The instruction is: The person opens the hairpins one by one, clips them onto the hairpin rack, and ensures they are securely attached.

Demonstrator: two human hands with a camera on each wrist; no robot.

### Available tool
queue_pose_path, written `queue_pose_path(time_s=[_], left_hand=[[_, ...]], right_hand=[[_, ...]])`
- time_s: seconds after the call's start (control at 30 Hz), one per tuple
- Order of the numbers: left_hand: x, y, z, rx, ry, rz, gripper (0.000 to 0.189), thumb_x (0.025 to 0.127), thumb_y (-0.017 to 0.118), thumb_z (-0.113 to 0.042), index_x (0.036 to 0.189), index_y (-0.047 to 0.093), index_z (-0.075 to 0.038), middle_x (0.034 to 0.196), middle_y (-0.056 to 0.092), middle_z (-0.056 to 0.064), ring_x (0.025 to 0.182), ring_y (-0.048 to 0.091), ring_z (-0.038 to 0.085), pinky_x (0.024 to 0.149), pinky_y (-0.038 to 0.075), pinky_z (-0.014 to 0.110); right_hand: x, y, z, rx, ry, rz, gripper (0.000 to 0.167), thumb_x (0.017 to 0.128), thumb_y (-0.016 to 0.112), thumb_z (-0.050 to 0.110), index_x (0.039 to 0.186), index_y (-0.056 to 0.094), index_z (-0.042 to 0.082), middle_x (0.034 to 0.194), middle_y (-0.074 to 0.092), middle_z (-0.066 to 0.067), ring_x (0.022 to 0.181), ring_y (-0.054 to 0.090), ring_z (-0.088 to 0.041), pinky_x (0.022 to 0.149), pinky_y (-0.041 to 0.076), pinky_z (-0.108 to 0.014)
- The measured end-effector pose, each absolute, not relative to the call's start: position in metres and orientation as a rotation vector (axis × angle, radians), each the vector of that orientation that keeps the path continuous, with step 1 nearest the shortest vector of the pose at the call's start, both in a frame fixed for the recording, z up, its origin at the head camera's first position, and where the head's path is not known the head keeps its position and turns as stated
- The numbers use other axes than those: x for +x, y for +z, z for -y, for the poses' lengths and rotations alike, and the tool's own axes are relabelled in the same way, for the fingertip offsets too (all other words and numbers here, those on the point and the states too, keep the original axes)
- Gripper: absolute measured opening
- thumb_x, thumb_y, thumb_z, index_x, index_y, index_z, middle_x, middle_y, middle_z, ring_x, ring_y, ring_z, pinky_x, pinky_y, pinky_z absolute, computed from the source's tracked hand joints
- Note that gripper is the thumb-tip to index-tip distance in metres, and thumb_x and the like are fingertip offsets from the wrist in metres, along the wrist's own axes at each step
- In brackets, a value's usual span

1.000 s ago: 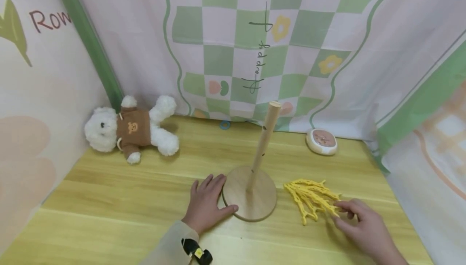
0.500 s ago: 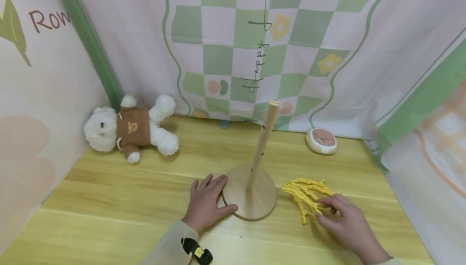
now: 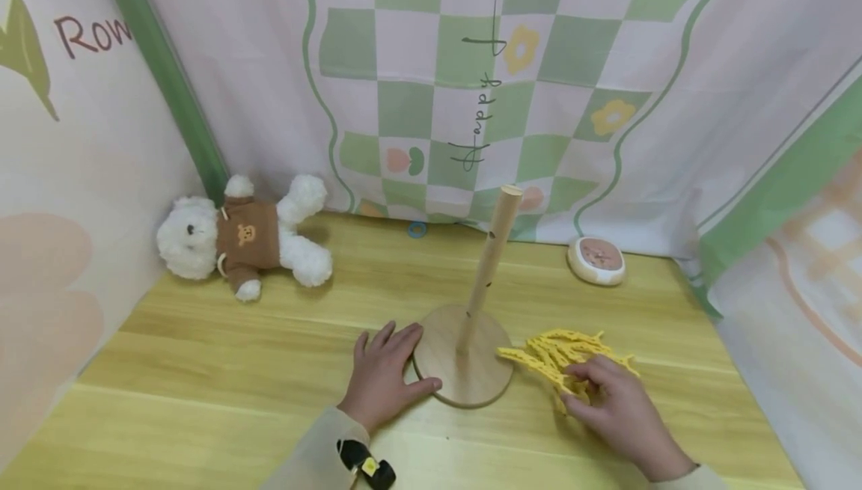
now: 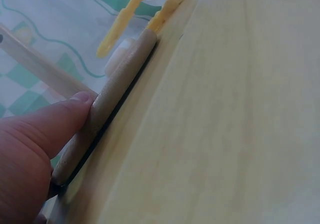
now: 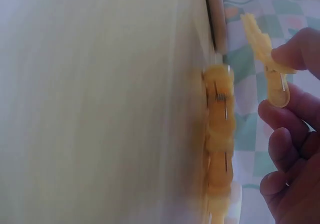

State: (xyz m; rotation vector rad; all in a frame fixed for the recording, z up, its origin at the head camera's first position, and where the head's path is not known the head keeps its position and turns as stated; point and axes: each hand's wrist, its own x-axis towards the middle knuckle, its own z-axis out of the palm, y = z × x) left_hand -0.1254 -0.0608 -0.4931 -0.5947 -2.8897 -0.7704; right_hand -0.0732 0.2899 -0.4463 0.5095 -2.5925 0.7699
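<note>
A round wooden base point(image 3: 441, 333) with an upright wooden post point(image 3: 486, 269) stands mid-table; the post has several small dark holes. My left hand point(image 3: 382, 374) rests on the base's left edge, fingers spread and thumb point(image 4: 70, 114) on the rim. To the right of the base, my right hand point(image 3: 622, 408) pinches a yellow branch-shaped clip point(image 5: 270, 67) between thumb and fingertips. A metal spring shows in it, and its tip points left, overlapping the base's right edge in the head view. Beneath the hand lie more yellow branch-shaped clips point(image 3: 562, 338), partly hidden by it.
A white plush toy point(image 3: 251, 236) in a brown sweater lies at the back left. Behind the post, a small blue ring point(image 3: 417, 230) is near the curtain point(image 3: 404, 49). At the back right sits a white, round-cornered device point(image 3: 597, 261) with a brown face.
My right hand has moved left along the yellow pile and now holds one clip, separated from the others and reaching toward the base. The left hand stays on the base.
</note>
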Motion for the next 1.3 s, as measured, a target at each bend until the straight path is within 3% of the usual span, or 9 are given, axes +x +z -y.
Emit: queue_pose_path(time_s=[0.4,0.77,1.3], left_hand=[[-0.125,-0.489,0.061,-0.601,-0.794,2.902,0.089,0.082,0.064,-0.072,0.151,0.047,-0.019,0.153,0.047,-0.002,0.144,0.037,0.036,0.113,0.016,0.07],[-0.125,-0.49,0.061,-0.597,-0.79,2.903,0.089,0.082,0.063,-0.073,0.151,0.047,-0.019,0.154,0.047,-0.002,0.144,0.036,0.036,0.113,0.016,0.07],[-0.125,-0.489,0.062,-0.598,-0.798,2.916,0.091,0.082,0.063,-0.073,0.152,0.045,-0.018,0.154,0.046,-0.002,0.145,0.035,0.035,0.114,0.014,0.069]], right_hand=[[-0.078,-0.449,-0.272,0.571,0.778,2.594,0.03,0.067,0.087,0.006,0.091,0.074,0.016,0.075,0.051,0.014,0.069,0.046,-0.002,0.058,0.043,-0.022],[-0.082,-0.452,-0.259,0.565,0.783,2.616,0.028,0.068,0.087,0.007,0.09,0.073,0.017,0.073,0.048,0.014,0.068,0.043,-0.002,0.057,0.037,-0.02],[-0.087,-0.451,-0.248,0.472,0.82,2.719,0.026,0.071,0.087,0.008,0.094,0.075,0.014,0.078,0.054,0.013,0.071,0.049,-0.004,0.061,0.044,-0.023]])
